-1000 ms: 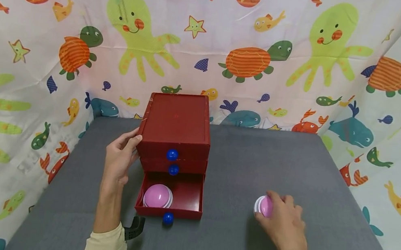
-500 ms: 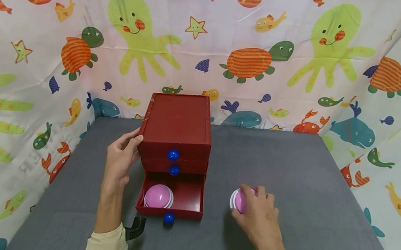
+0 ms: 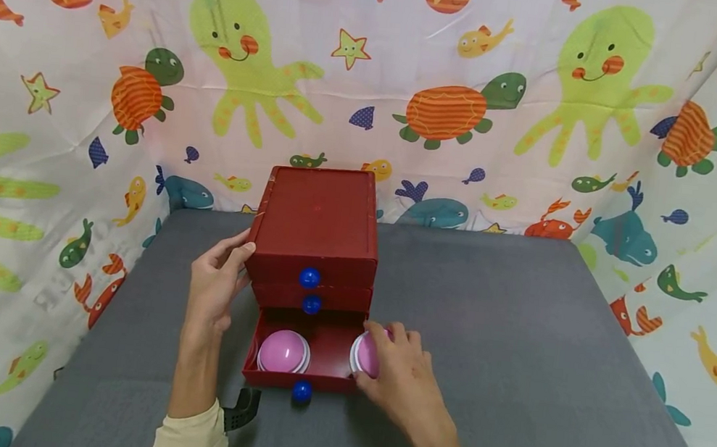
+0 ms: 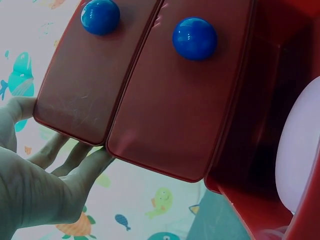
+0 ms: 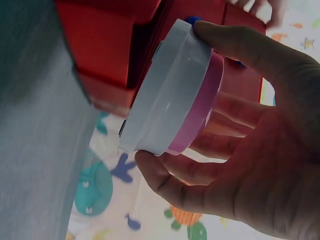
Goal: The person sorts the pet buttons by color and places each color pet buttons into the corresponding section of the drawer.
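Observation:
A red drawer box (image 3: 320, 212) with blue knobs stands on the grey table, its bottom drawer (image 3: 328, 383) pulled out. My left hand (image 3: 214, 281) steadies the box at its left side, thumb at the front corner and fingers along the side in the left wrist view. Inside the drawer's left part sits a round pink-and-white push light (image 3: 282, 351). My right hand (image 3: 405, 370) grips a second pink-and-white push light (image 5: 172, 95) by its white rim, tilted, at the drawer's right edge. Whether this one touches the drawer cannot be told.
Two upper drawers, with blue knobs (image 3: 310, 277), are pushed in above the pulled-out one. Grey cloth (image 3: 520, 306) covers the table. A curtain (image 3: 374, 72) printed with sea animals hangs behind and at both sides.
My right hand has carried the second push light leftward across the table to the drawer's right edge. The left hand, the box and the first push light stay in place.

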`<state>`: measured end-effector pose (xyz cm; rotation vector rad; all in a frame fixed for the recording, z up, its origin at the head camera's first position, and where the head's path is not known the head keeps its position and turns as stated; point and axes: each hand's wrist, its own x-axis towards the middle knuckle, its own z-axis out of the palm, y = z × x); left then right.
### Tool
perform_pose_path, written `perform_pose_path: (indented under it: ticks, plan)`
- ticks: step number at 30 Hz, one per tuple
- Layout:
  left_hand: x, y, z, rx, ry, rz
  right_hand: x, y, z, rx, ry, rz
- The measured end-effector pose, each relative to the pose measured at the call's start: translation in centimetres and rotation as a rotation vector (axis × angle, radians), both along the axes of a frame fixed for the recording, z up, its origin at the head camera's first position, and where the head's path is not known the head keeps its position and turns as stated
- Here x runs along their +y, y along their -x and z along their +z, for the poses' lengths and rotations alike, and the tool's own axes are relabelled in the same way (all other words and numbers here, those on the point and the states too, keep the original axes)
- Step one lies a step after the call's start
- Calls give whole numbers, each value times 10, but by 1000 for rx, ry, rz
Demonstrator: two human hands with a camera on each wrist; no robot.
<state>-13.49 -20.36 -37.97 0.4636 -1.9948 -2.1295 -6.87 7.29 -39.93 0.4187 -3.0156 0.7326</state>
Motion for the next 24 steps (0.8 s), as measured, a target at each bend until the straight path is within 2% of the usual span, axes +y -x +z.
perform_pose_path:
  ticks: [7, 13, 22, 24]
  plan:
    - [0, 0, 1, -1, -8, 7, -25, 12, -6, 33, -1, 72]
    - [1, 1, 0, -11, -3, 7, -39, 22, -14, 14, -6, 132]
    - [2, 0, 1, -6, -7, 13, -54, 32, -25, 162, -127, 211]
    - [2, -1, 1, -3, -10, 10, -57, 34, -28, 163, -146, 213]
